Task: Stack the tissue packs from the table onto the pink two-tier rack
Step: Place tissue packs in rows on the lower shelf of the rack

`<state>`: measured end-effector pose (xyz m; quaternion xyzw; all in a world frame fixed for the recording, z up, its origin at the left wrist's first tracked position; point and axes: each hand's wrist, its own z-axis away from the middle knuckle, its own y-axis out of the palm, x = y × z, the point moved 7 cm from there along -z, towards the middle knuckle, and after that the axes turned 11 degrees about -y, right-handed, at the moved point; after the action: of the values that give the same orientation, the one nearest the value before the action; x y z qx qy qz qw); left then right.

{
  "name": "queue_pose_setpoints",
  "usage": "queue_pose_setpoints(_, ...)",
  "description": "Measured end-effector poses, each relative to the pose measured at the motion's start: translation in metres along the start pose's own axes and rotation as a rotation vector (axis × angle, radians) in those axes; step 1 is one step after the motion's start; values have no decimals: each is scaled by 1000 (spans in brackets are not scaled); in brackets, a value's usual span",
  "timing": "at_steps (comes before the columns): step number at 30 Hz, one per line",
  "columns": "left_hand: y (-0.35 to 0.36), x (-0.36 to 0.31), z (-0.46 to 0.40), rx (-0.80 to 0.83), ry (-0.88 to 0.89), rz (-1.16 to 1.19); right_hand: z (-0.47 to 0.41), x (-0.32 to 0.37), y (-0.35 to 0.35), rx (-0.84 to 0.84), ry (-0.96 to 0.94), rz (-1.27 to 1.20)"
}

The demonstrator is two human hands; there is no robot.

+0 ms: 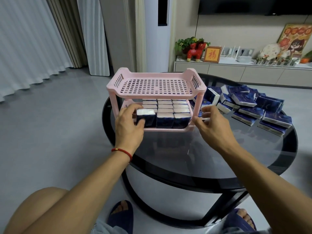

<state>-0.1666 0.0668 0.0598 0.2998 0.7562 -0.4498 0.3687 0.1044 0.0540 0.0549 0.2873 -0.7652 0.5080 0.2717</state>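
Table fills the middle of my view, round, dark glass, and I place everything else against the rack on it. I see the rack, pink and two-tiered, standing upright toward the table's left-rear part. Its top tier is a bare slotted tray. Its lower tier holds packed rows of tissue packs standing on edge, three across, running back under the top tier.

Right of the rack, I see a loose pile of blue-and-white packs spread over the glass, some flat, some tilted on one another; the nearest ones lie just beside the rack's right legs.

My left hand is at the rack's front left corner. Its fingers curl over the top of the front-left pack and the thumb presses its front face, so it grips that pack, which sits in the lower tier beside two others in the front row. A red cord circles that wrist.

My right hand is at the rack's front right corner, fingers loosely bent and slightly spread. The fingertips lie near the right front leg and the lower tier's rim; I cannot tell whether they touch it. It holds nothing that I can see.
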Motion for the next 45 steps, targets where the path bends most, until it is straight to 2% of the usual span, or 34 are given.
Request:
queue_pose_setpoints(5, 16, 5, -4, -13, 13, -32, -2, 3, 17, 133, -53, 66)
queue_pose_setpoints(9, 22, 10, -4, -22, 41, -31, -9, -1, 20, 109, -66, 22)
queue_pose_setpoints(14, 35, 19, -7, 56, 145, -73, -12, -10, 24, 72, -59, -15)
queue_pose_setpoints(20, 38, 23, -15, 83, 165, -80, -14, -14, 26, 43, -53, -19)
queue_pose_setpoints(27, 44, 25, -4, 44, 45, -35, -12, -14, 23, 89, -86, -31)
queue_pose_setpoints(35, 45, 19, 7, 24, 3, -118, -8, -27, 13, 190, -99, -1)
queue_pose_setpoints(37, 40, 1, 25, -43, 121, -167, -6, -41, 0, 175, -54, 77)
queue_pose_setpoints(39, 39, -28, 55, -127, 333, -242, -6, -60, -18, 108, 8, 164)
queue_pose_setpoints(40, 45, -43, 72, -119, 432, -264, -6, -71, -29, 66, 32, 212)
queue_pose_setpoints(42, 66, -64, 98, 0, 570, -294, -9, -93, -51, -21, 75, 314)
queue_pose_setpoints(45, 105, -78, 111, 237, 602, -270, -12, -123, -84, -129, 130, 536)
